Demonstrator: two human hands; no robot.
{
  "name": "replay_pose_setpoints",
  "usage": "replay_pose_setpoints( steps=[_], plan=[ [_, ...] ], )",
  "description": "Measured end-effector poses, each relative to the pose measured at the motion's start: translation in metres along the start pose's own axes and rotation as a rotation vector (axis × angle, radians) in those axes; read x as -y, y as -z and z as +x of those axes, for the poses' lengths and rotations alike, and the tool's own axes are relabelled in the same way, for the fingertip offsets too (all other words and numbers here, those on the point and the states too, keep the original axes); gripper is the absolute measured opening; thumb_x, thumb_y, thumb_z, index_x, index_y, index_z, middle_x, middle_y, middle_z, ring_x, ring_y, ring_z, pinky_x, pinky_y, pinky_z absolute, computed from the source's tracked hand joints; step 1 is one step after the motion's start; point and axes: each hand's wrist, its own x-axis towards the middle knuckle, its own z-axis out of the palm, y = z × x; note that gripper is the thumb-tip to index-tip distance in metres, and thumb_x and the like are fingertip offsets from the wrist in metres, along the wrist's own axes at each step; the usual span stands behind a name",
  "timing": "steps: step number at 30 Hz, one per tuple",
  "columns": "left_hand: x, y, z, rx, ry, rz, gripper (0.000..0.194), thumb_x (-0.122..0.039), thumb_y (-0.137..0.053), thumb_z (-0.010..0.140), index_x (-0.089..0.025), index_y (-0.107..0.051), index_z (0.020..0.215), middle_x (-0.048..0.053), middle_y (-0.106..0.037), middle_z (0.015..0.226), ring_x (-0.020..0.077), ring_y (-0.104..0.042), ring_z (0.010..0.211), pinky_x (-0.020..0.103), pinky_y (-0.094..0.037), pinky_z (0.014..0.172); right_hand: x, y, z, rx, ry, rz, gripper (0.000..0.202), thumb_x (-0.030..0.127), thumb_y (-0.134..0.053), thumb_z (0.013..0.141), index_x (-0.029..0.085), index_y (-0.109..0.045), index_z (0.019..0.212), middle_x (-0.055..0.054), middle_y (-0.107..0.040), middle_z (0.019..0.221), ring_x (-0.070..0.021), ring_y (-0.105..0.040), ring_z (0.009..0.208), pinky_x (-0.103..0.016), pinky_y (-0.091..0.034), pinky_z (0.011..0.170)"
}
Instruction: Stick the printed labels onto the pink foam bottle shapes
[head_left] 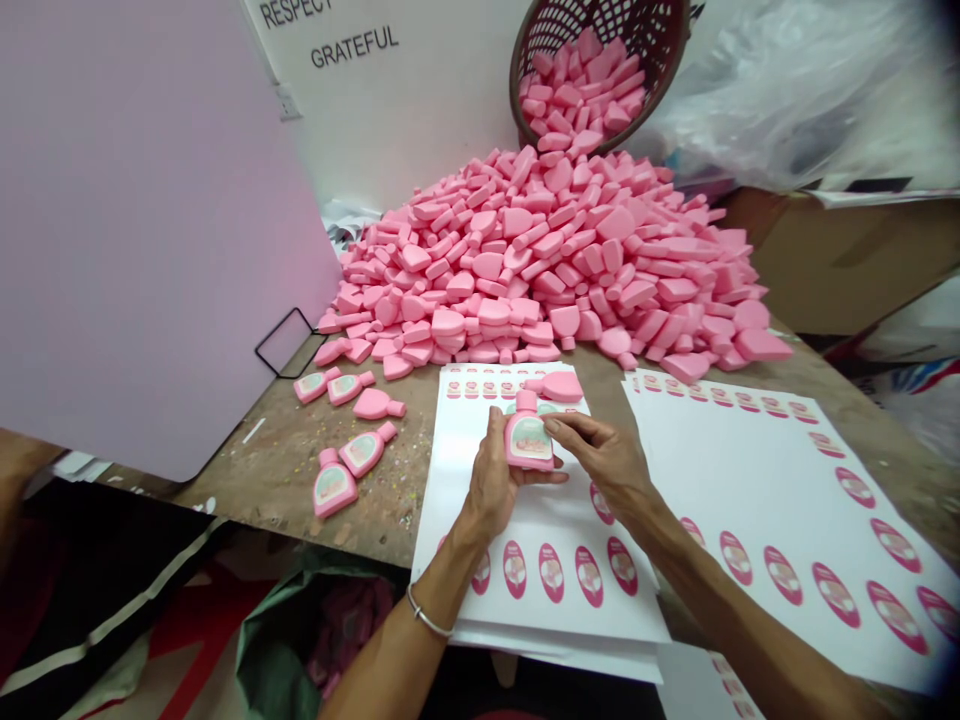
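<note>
My left hand holds a small pink plastic bottle upright from its left side and below. A pale green rounded label covers the bottle's front. The thumb and forefinger of my right hand are pinched at the label's upper right edge. Just behind the held bottle, another pink bottle lies on a sticker sheet. Beneath my hands that sheet, on a stack, carries oval pink stickers along its lower edge.
Several pink bottles, some labelled, lie left of the sheets. A large heap of pink bottles spills from a tipped brown basket. More sticker sheets lie right. A pinkish panel stands at left; a cardboard box sits back right.
</note>
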Motion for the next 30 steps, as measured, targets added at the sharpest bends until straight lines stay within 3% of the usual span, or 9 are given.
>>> replay_pose_setpoints(
  steps=[7,12,15,18,20,22,25,28,30],
  plan=[
    [-0.002,0.0,-0.001,0.041,-0.016,0.005,0.058,-0.06,-0.038,0.088,-0.01,-0.064,0.099,0.011,-0.067,0.085,0.0213,-0.066,0.077,0.039,-0.059,0.069,-0.002,-0.002,0.0,-0.03,0.039,-0.042,0.038,0.053,-0.066,0.073,0.019,-0.072,0.087,-0.005,-0.072,0.087,-0.0209,-0.063,0.079,-0.032,-0.048,0.07],
    [-0.003,0.005,-0.004,0.105,-0.062,0.09,0.032,-0.031,-0.067,0.078,-0.014,-0.057,0.103,0.004,-0.061,0.089,0.0156,-0.063,0.075,0.035,-0.058,0.07,-0.002,0.003,0.0,-0.07,0.14,-0.245,0.039,0.054,-0.061,0.077,0.02,-0.071,0.093,-0.006,-0.071,0.085,-0.0214,-0.063,0.076,-0.035,-0.05,0.07],
    [-0.004,0.006,-0.007,0.143,-0.017,0.059,0.032,-0.022,-0.069,0.075,-0.014,-0.055,0.103,0.003,-0.059,0.091,0.0146,-0.062,0.079,0.036,-0.057,0.076,0.002,0.008,0.0,-0.199,0.258,-0.492,0.054,0.054,-0.069,0.069,0.021,-0.065,0.111,-0.01,-0.068,0.103,-0.0281,-0.061,0.094,-0.044,-0.047,0.085],
    [-0.005,0.003,-0.014,0.223,0.047,0.037,0.034,-0.016,-0.071,0.071,-0.015,-0.056,0.102,0.002,-0.06,0.09,0.0148,-0.061,0.082,0.038,-0.055,0.082,0.007,0.003,0.002,-0.044,0.259,-0.384,0.078,0.051,-0.075,0.061,0.022,-0.05,0.128,-0.01,-0.059,0.123,-0.0279,-0.057,0.11,-0.043,-0.046,0.092],
    [-0.005,0.004,-0.021,0.269,0.079,0.05,0.037,-0.015,-0.072,0.069,-0.017,-0.057,0.103,0.002,-0.06,0.088,0.0158,-0.06,0.084,0.039,-0.054,0.083,0.004,-0.002,0.006,0.112,0.212,-0.255,0.079,0.049,-0.075,0.061,0.025,-0.046,0.13,-0.008,-0.055,0.129,-0.0248,-0.056,0.113,-0.039,-0.047,0.094],
    [-0.008,0.014,-0.03,0.27,0.123,0.09,0.036,-0.019,-0.071,0.071,-0.017,-0.057,0.105,0.004,-0.062,0.09,0.0174,-0.061,0.084,0.039,-0.055,0.078,-0.005,-0.001,0.016,0.14,0.175,-0.231,0.071,0.05,-0.073,0.065,0.025,-0.048,0.126,-0.008,-0.056,0.128,-0.024,-0.056,0.114,-0.04,-0.046,0.096],
    [-0.022,0.047,-0.042,0.079,0.093,0.347,0.029,-0.034,-0.061,0.08,-0.017,-0.057,0.103,0.009,-0.064,0.097,0.0196,-0.061,0.082,0.039,-0.055,0.076,-0.029,0.017,0.049,0.069,0.167,-0.39,0.067,0.052,-0.07,0.067,0.02,-0.051,0.123,-0.012,-0.059,0.123,-0.0278,-0.058,0.109,-0.043,-0.048,0.09],
    [-0.044,0.089,-0.047,-0.281,-0.155,0.917,0.029,-0.04,-0.053,0.084,-0.017,-0.057,0.102,0.01,-0.064,0.1,0.0259,-0.061,0.092,0.047,-0.048,0.088,-0.049,0.045,0.091,0.046,0.311,-0.684,0.071,0.047,-0.073,0.064,0.019,-0.052,0.126,-0.015,-0.059,0.125,-0.0331,-0.055,0.111,-0.047,-0.045,0.089],
    [-0.055,0.105,-0.046,-0.447,-0.354,1.26,0.033,-0.035,-0.055,0.081,-0.016,-0.057,0.108,0.014,-0.06,0.112,0.0318,-0.054,0.11,0.052,-0.038,0.099,-0.052,0.057,0.112,0.109,0.385,-0.795,0.061,0.045,-0.073,0.064,0.02,-0.058,0.117,-0.013,-0.062,0.119,-0.033,-0.057,0.107,-0.045,-0.045,0.087]
  ],
)
